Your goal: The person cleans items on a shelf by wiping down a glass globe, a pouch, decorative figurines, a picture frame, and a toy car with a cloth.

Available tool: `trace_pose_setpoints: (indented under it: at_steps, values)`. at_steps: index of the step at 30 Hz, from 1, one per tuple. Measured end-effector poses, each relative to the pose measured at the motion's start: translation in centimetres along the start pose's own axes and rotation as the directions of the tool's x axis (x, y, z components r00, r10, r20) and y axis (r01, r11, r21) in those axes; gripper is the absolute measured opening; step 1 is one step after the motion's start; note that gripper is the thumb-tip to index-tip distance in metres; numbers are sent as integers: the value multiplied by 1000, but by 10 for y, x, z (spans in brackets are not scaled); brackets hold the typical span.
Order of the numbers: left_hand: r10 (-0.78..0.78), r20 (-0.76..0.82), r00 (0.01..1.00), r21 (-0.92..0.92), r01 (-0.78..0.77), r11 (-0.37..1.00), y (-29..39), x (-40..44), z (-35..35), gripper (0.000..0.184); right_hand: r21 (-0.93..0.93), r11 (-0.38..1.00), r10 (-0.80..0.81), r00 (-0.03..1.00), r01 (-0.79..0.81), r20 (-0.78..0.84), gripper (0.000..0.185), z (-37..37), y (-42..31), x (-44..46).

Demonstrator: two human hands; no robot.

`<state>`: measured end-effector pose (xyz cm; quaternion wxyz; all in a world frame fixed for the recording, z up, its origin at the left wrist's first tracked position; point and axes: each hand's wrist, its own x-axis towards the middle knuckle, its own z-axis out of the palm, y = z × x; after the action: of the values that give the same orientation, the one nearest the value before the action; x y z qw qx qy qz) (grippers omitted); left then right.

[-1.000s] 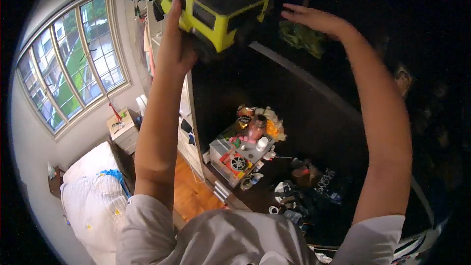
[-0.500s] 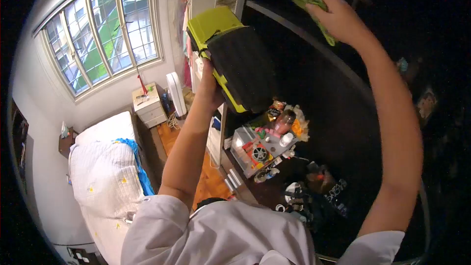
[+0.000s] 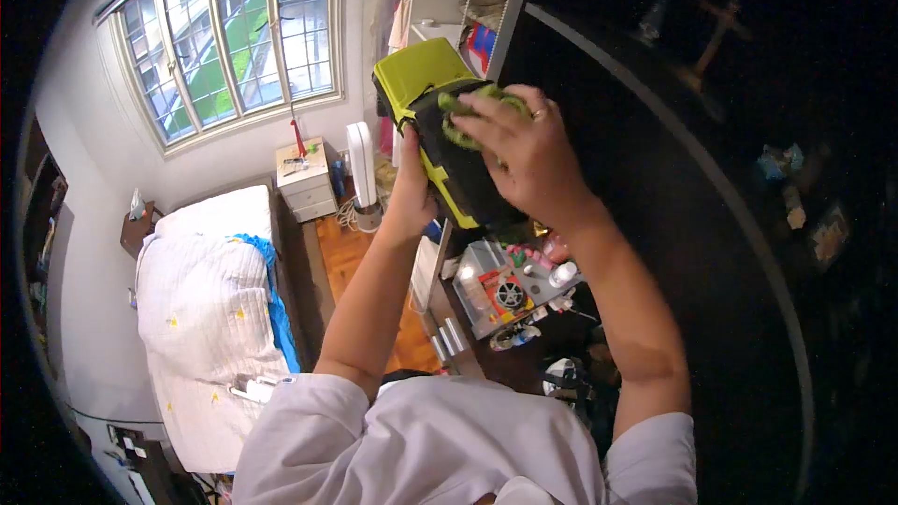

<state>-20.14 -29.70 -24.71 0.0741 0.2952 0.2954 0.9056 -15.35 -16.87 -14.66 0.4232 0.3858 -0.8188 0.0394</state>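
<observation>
A lime-green toy car (image 3: 419, 72) with a black top is held up in front of me, tilted. My left hand (image 3: 410, 189) grips it along its lower left side, the thumb against the green edge. A green cloth (image 3: 460, 131) is bunched under the fingers of my right hand (image 3: 538, 154), which lies over the black top. The cloth appears pressed onto that black surface. My right hand and the cloth hide much of the car's right side.
Below the car, a grey-topped storage box (image 3: 491, 318) carries bottles and small items. A bed (image 3: 201, 295) stands at the left, near a bedside cabinet (image 3: 307, 187) and a white upright fan (image 3: 360, 164). Open shelves (image 3: 440, 0) rise behind the car.
My right hand has come down and left with the green cloth, from the upper right onto the car's black top. My left hand still holds the car, and the view has shifted.
</observation>
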Motion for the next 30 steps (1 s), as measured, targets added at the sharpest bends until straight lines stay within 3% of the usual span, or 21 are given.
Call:
trace_pose_setpoints:
  at_steps: [2, 3, 6, 9, 12, 13, 16, 19, 22, 26, 30]
  values:
    - [50, -2, 999, 82, -50, 995, 0, -1, -4, 62, -3, 999, -34, 998, 34, 46, 30, 4, -10, -9]
    - [-73, -65, 995, -159, 61, 985, -1, 4, -14, 62, 19, 999, -52, 997, 50, 62, 32, 5, -15, -13]
    - [-76, -70, 995, -111, 68, 991, -3, 1, -29, 64, 67, 995, -87, 991, 80, 102, 31, 5, -22, -28]
    - [-80, -186, 979, -124, 57, 991, -11, 0, -51, 57, 193, 978, -121, 968, 79, 219, 30, -5, -18, -43]
    - [-101, -255, 962, -131, 69, 989, -3, -2, -55, 51, 469, 874, 16, 972, -128, 236, 30, -16, -3, -46]
    - [-87, -236, 968, -109, 63, 992, -1, -6, -57, 48, 481, 864, 96, 987, -147, 130, 27, -16, 4, -43]
    - [-17, -217, 976, 59, 31, 998, -5, -12, -59, 42, 478, 839, 359, 925, -261, -126, 23, -9, 21, -16]
    - [13, -190, 982, 197, 26, 980, -15, -11, -68, 39, 360, 901, 293, 952, -242, -93, 23, 7, 25, 5]
    - [35, -185, 982, 277, 18, 961, -8, -12, -57, 35, 11, 982, 187, 982, -187, -4, 25, 21, 6, 16]
    - [87, -200, 976, 377, -5, 926, 0, -14, -53, 29, -36, 962, 273, 956, -270, 111, 26, 22, -11, 21]
    - [124, -211, 970, 303, -56, 951, -4, -11, -52, 30, 32, 985, 167, 985, -168, 32, 24, 34, -16, 17]
